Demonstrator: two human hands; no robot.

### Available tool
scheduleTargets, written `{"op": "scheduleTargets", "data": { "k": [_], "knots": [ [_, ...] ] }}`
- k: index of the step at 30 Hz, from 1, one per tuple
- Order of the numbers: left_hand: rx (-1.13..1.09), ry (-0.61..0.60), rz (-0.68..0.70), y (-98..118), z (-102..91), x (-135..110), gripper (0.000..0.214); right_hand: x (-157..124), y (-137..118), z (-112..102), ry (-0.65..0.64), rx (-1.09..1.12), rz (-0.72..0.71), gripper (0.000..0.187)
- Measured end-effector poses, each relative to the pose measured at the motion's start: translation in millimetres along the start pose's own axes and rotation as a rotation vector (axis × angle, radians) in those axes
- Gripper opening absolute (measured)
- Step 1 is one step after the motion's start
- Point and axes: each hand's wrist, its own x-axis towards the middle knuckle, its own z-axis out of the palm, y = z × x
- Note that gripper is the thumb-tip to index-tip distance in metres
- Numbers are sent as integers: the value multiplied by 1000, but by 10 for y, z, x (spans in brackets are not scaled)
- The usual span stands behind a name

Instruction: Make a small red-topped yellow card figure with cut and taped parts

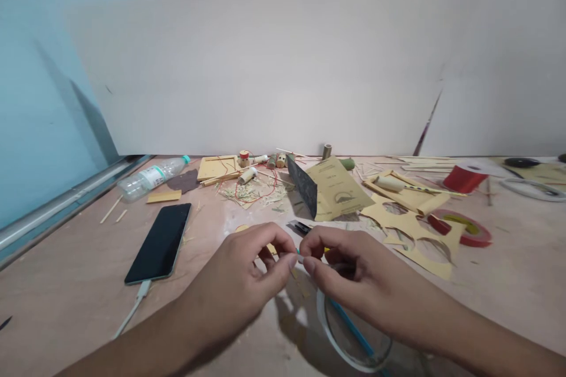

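Between my two hands is a small whitish strip, mostly covered by fingertips; I cannot make out its kind. My left hand pinches one end with thumb and forefinger. From the other side my right hand pinches it too, thumb against forefinger. Under the right hand sits a pale, see-through ring like a tape roll, partly hidden by the hand. A blue stick shows through it. Just beyond the fingertips lies a utility knife, its handle hidden behind the right hand.
A phone with a cable lies left, near a plastic bottle. Behind are folded sandpaper, wood shavings and small wooden pieces. Cut card with round holes, red tape and a ribbon spool lie right.
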Motion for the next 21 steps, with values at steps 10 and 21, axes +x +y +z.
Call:
{"op": "scheduleTargets", "data": {
  "k": [10,21],
  "knots": [
    [-139,-67,-78,-18,25,-4,10,17,16,8,12,43,24,16],
    [-552,-275,-176,-98,140,-30,38,35,-50,-60,84,161,92,26]
  ]
}}
